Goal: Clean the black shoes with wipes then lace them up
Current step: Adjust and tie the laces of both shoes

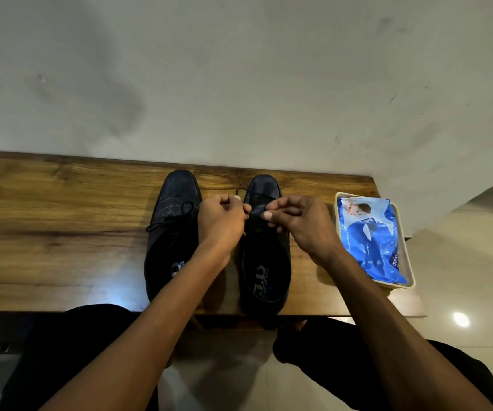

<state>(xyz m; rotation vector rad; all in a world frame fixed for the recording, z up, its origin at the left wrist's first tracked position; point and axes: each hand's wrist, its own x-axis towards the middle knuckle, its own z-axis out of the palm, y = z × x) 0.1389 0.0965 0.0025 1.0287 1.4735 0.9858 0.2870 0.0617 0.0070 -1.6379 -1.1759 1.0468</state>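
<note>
Long brown wood-grain table (61, 232) against a pale wall, carrying everything below and beside the fingers. Two black leather lace-up shoes on it, side by side, toes toward the wall, openings toward the person, probably so the lacing faces the hands. Left shoe (174, 232) sits just left of the left hand's fingers; its thin black lace looks tied, loops lying loose on the vamp, so likely done. Right shoe (266, 262) lies directly under both sets of fingers.

One blue plastic wipes pack (369, 241) rests in one shallow cream tray (411, 280) to the right of the right hand's fingers, near but apart, parked aside; wiping seems over.

Two bare hands: left hand (221, 221) and right hand (301, 223), both over the right shoe's lacing area. Fingers of each curl and pinch the thin black lace (257, 215) between them, apparently forming the knot. One lace strand (240, 189) loops out beyond the fingers toward the toe. Exact loop hidden by fingers. Judged stage: tying second shoe, near the end.
</note>
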